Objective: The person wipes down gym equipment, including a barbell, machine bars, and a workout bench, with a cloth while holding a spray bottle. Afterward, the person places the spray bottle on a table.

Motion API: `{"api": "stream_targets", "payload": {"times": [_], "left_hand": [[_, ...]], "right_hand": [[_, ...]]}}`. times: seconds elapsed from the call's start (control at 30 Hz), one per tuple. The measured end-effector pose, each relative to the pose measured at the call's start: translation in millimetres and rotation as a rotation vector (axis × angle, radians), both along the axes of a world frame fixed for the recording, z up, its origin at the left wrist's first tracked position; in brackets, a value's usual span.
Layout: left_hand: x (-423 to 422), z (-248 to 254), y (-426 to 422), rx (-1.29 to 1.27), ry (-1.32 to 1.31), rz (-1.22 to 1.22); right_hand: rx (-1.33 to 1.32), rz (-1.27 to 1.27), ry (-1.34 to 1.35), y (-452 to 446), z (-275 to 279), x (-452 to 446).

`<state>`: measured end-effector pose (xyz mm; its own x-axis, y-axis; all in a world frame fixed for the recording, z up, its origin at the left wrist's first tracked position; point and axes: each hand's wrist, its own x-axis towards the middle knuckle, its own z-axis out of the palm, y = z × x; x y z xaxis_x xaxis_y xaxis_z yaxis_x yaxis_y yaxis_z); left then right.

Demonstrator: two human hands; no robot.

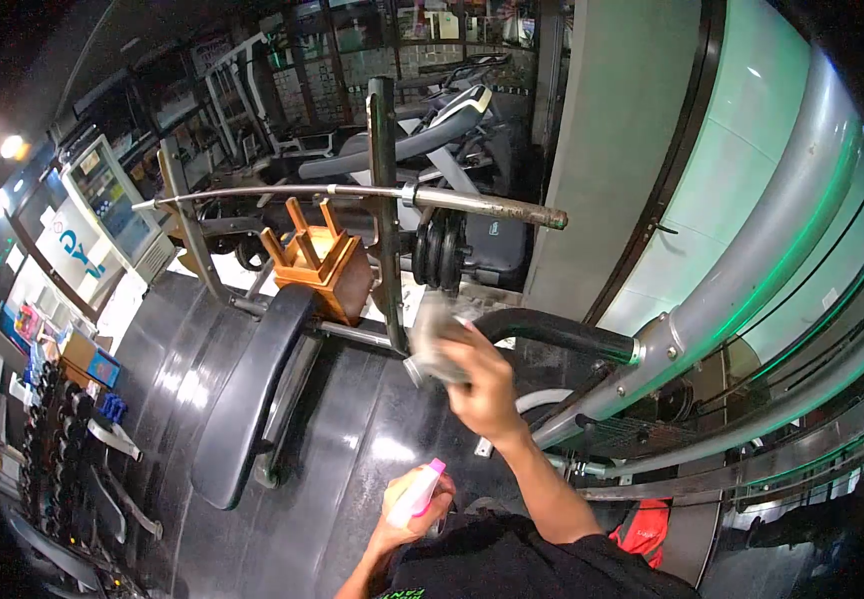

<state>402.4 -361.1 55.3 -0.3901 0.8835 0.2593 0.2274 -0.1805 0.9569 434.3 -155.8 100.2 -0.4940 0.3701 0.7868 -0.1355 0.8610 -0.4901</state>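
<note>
My left hand (392,516), low in front of my body, is wrapped round a white and pink bottle (415,497), which looks like a spray bottle. Raised in front of me, my right hand (484,387) grips a greyish cloth (436,339), smeared by motion. The cloth appears in front of the rack's upright post (384,220); whether it touches the post I cannot tell. Beyond my hands, a barbell (487,206) lies across the rack posts, its near end bare. A black padded bench (257,409) stands to the left of my hands.
Wooden stools (327,270) stand behind the bench. Black weight plates (439,252) hang beside the rack, with a treadmill (452,120) farther back. A thick grey machine frame (732,280) curves along the right. Dumbbells (52,439) line the left side. A red bag (644,529) lies at lower right.
</note>
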Motion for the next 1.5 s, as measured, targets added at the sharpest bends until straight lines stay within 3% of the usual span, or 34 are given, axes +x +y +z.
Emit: {"api": "stream_targets", "payload": {"times": [0.07, 0.13, 0.2, 0.4, 0.47, 0.53, 0.63, 0.73, 0.8, 0.9, 0.97, 1.0, 1.07, 1.1, 1.13, 1.2, 1.27, 1.33, 1.37, 1.43, 1.47, 1.5], "left_hand": [[-1, -3, -3, 0.003, 0.001, -0.006], [-2, -9, -6, -0.013, -0.016, -0.024], [-5, -17, -8, -0.023, 0.032, -0.014], [5, -23, -14, -0.092, -0.061, 0.029], [9, -24, -15, -0.138, -0.136, 0.017], [9, -19, -11, -0.055, -0.007, 0.011], [9, -19, -7, 0.058, 0.115, 0.096], [13, -15, -8, 0.012, -0.027, 0.092], [12, -17, -7, 0.044, 0.068, 0.123], [16, -9, -8, -0.025, 0.096, 0.115], [21, -10, -9, -0.051, -0.131, 0.157], [21, -12, -8, -0.053, -0.13, 0.165], [20, -19, -8, 0.089, 0.185, 0.221], [22, -19, -11, 0.086, 0.187, 0.231], [25, -21, -15, 0.047, 0.096, 0.244], [30, -16, -17, 0.007, 0.001, 0.261], [37, 2, -16, -0.032, -0.049, 0.298], [39, 5, -16, -0.011, -0.022, 0.314], [41, 5, -16, 0.012, 0.003, 0.325], [42, -2, -17, 0.006, -0.016, 0.319], [42, -6, -16, 0.002, -0.03, 0.308], [43, -9, -14, 0.002, -0.028, 0.305]], "right_hand": [[0.263, 0.002, -0.193, -5, 8, -25], [0.213, -0.05, -0.316, -12, 20, -34], [0.163, -0.011, -0.611, -2, 30, -42], [0.09, 0.023, -0.913, 15, 32, -71], [0.075, 0.001, -0.892, 10, 34, -69], [0.121, -0.033, -0.877, -2, 31, -56], [0.278, -0.006, -0.183, -7, 0, -29], [0.198, 0.081, 0.023, -5, -29, -5], [-0.105, 0.127, 0.178, -15, -50, 9], [-0.585, -0.061, 0.048, -30, -102, 21], [-0.982, -0.187, -0.053, -32, -128, 20], [-1.238, -0.201, 0.066, -31, -128, 7], [-1.758, 0.1, 0.339, -22, -128, -2], [-1.919, 0.277, 0.276, -16, -118, -6], [-2.055, 0.66, 0.248, -6, -114, -7], [-1.804, 0.975, 0.325, -2, -105, -17], [-2.23, 1.034, 0.334, -3, -85, -28], [-2.063, 1.43, 0.403, -6, -112, -23], [-2.069, 1.429, 0.4, 0, -119, -20], [-2.237, 1.791, 0.142, 8, -106, -13], [-2.236, 1.789, 0.145, 5, -100, -5], [-2.202, 1.296, 0.142, -4, -81, 6]]}}
